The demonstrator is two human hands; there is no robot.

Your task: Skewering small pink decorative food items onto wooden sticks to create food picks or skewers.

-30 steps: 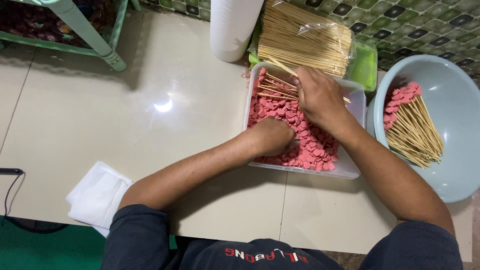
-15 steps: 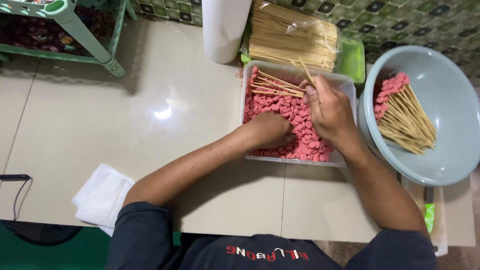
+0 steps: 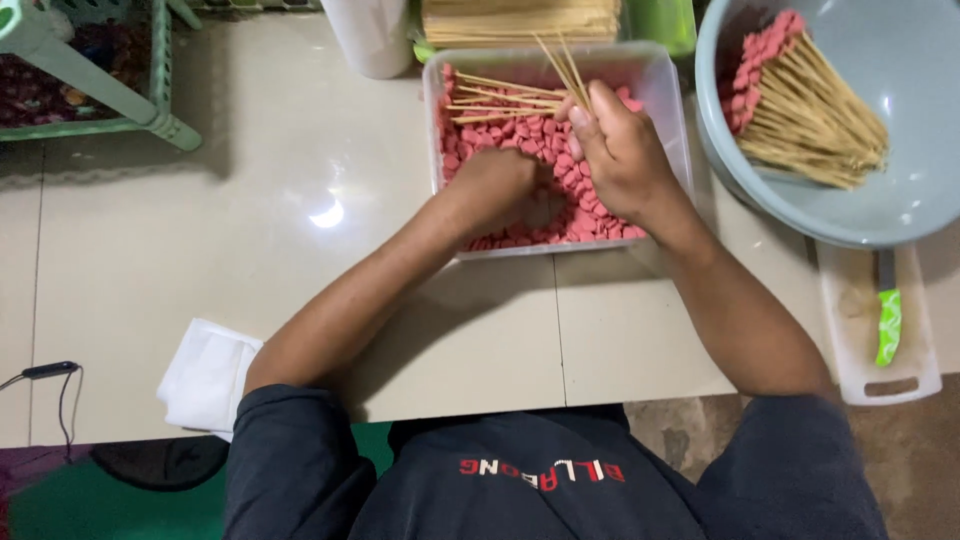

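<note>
You are sitting on the tiled floor [image 3: 250,300] of a home food-prep corner, likely a small household kitchen; a clear tub of pink meat slices [image 3: 520,150], a stack of bamboo skewers [image 3: 520,20], a grey basin of finished skewers [image 3: 850,120] and a white cutting board with a green-handled knife [image 3: 888,325] show it; a green plastic rack [image 3: 90,90] stands nearby.

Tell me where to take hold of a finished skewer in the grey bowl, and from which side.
Take a finished skewer by its bare stick end, coming from the lower right of the grey bowl. The pink pieces sit at the upper-left ends; the bare sticks fan out free.
</note>
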